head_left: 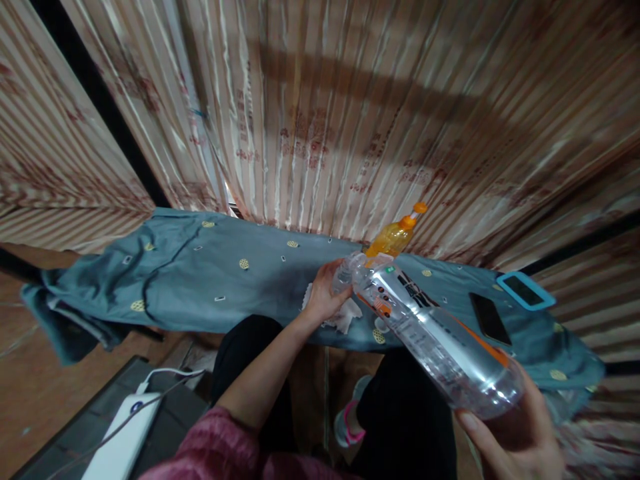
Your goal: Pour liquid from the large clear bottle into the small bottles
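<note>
My right hand [510, 433] grips the base of a large clear plastic bottle [430, 333], tilted so its neck points away and left. My left hand [327, 293] is closed around the neck end of that bottle, over a crumpled white tissue [347, 317] that lies on the blue-grey patterned cloth [210, 280]. An orange drink bottle with an orange cap [395, 235] stands just behind the clear bottle's neck.
A black phone [490, 319] and a phone in a blue case [525, 290] lie on the cloth at the right. Striped curtains [325, 113] hang behind. A white power bank with a cable [125, 433] sits on a dark surface at lower left.
</note>
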`<state>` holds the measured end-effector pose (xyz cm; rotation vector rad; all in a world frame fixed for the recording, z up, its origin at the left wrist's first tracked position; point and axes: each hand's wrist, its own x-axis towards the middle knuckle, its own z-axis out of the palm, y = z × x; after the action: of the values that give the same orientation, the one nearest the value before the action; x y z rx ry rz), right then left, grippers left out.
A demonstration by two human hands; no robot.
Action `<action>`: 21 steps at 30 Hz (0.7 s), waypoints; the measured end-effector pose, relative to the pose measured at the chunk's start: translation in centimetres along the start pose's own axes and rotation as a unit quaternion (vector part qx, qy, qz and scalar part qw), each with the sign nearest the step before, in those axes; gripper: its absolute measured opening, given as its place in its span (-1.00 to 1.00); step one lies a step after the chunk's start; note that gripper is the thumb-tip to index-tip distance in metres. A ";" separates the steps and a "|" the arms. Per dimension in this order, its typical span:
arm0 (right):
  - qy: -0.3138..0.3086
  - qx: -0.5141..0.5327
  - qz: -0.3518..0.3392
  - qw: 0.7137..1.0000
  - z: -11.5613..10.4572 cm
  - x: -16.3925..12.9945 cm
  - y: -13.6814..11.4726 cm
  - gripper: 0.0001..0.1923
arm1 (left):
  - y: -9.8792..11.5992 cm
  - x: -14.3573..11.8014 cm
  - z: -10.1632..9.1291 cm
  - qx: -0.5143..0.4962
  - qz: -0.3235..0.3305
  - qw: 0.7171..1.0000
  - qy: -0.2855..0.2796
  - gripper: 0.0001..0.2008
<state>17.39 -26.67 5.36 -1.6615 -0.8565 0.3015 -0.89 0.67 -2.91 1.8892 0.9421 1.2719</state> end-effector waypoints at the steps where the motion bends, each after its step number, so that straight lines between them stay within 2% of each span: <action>1: -0.002 -0.002 0.000 1.000 0.2 -0.1 -0.3 0.09 | 0.0 0.0 0.0 -0.002 -0.002 1.000 0.000 -0.38; 8: 0.009 0.035 0.029 0.999 0.6 0.0 -1.0 0.22 | 0.4 0.0 -0.3 -0.004 -0.007 1.000 -0.011 -0.38; 18: 0.012 0.015 0.024 1.000 0.4 0.0 -0.5 0.18 | 0.3 0.1 -0.2 -0.004 0.000 1.000 -0.007 -0.37; 21: 0.011 0.022 0.025 0.999 0.4 0.1 -0.4 0.22 | 0.2 0.1 -0.2 0.002 -0.001 1.000 -0.011 -0.36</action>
<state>17.06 -26.31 5.61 -1.6454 -0.7880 0.3342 -1.00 0.66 -2.59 1.9013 0.9350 1.2462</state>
